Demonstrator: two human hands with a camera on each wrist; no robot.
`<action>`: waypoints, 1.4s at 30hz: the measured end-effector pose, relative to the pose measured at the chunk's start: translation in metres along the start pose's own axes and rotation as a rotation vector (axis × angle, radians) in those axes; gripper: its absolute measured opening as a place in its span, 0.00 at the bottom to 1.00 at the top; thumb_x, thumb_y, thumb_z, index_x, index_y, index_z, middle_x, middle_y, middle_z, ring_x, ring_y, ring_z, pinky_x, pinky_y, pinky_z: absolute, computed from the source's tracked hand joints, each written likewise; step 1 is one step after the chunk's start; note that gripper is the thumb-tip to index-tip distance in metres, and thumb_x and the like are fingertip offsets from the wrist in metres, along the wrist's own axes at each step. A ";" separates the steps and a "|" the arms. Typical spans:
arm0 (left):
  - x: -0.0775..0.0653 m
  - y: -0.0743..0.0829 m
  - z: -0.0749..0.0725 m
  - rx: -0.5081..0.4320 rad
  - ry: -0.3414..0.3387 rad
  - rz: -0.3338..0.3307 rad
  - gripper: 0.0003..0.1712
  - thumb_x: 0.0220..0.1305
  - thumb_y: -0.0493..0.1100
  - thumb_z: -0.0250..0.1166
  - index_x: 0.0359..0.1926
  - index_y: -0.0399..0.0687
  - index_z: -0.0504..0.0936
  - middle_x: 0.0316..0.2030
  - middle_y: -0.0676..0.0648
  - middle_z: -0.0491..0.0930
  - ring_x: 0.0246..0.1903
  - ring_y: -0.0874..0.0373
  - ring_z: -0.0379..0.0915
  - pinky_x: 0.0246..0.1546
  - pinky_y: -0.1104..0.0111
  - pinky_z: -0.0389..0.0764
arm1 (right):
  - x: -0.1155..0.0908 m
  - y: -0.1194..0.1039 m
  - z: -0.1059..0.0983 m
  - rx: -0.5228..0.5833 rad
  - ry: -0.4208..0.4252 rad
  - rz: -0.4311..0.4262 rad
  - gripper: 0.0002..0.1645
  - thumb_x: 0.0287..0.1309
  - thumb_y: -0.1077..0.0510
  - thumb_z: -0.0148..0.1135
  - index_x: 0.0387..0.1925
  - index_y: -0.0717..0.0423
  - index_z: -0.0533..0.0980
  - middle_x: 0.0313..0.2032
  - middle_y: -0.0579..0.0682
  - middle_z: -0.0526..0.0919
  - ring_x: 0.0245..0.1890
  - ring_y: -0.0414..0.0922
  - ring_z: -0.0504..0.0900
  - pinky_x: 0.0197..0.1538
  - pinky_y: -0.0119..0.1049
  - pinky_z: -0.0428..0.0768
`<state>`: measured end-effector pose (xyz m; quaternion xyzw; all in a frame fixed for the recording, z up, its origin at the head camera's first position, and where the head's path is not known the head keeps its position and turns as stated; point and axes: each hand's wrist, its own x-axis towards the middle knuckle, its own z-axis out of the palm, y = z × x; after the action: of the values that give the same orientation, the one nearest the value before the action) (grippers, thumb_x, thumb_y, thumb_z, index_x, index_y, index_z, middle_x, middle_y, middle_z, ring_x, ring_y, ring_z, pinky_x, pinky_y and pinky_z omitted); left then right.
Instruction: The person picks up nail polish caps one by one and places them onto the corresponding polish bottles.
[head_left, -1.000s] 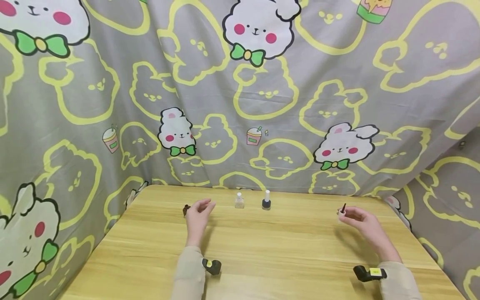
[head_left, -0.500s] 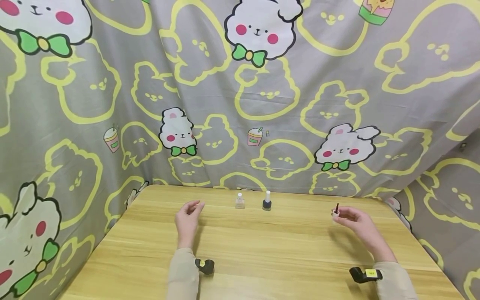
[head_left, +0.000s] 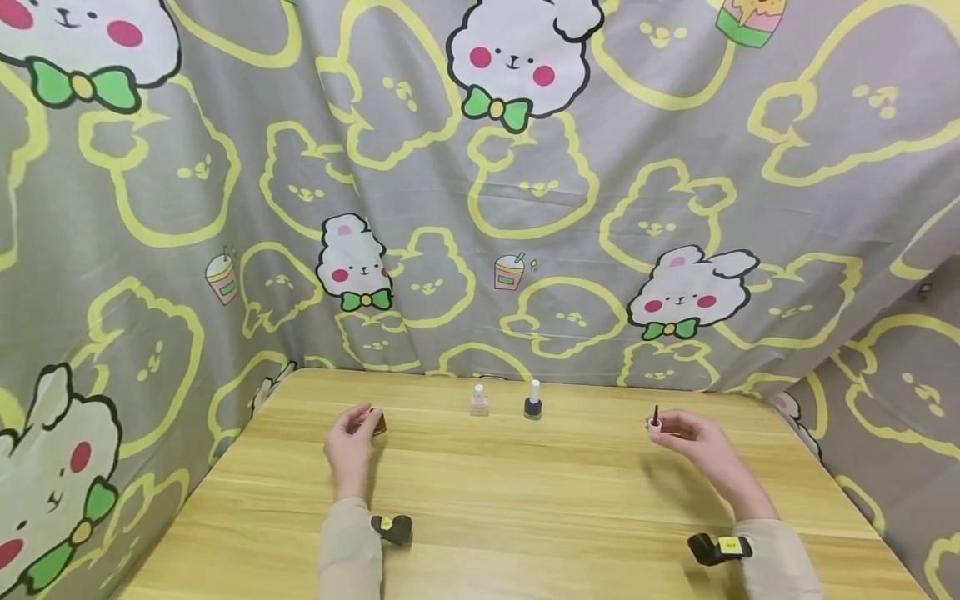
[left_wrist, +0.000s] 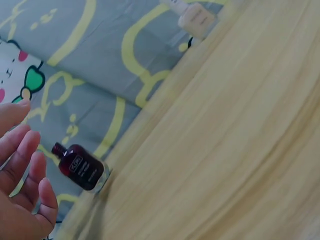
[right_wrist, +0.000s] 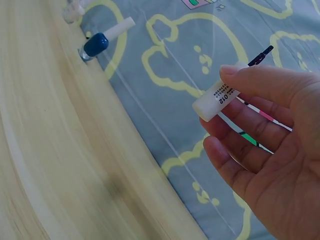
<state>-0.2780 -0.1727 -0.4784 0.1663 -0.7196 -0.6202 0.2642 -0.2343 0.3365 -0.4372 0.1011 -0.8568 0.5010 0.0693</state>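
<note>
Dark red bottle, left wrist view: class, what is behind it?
Patterned curtain shows behind the dark red bottle; the part the bottle covers cannot be seen.

The head view looks forward and down from above the near side of the yellowish wood-grain table [head_left: 480, 517], farthest off, taking in its two far corners and the grey patterned cloth curtain [head_left: 555, 208]. The left wrist view, close by the bare left hand [left_wrist: 25, 185], faces the dark-red boxy glass bottle [left_wrist: 82, 167], tilted so the far edge climbs rightward; the right wrist view, close by the bare right hand [right_wrist: 280, 140], tilts oppositely. All three share the small clear glass bottle [head_left: 479, 406] near the far edge.
</note>
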 end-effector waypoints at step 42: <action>0.020 -0.011 -0.010 0.209 -0.287 -0.102 0.27 0.63 0.39 0.65 0.61 0.31 0.72 0.59 0.28 0.73 0.59 0.35 0.69 0.64 0.47 0.66 | 0.005 -0.012 0.038 0.060 -0.196 -0.046 0.19 0.59 0.62 0.64 0.49 0.70 0.76 0.44 0.63 0.83 0.42 0.33 0.82 0.47 0.27 0.81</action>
<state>-0.2891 -0.1936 -0.4850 0.1390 -0.8012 -0.5720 0.1082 -0.2366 0.2969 -0.4452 0.1712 -0.8415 0.5124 -0.0065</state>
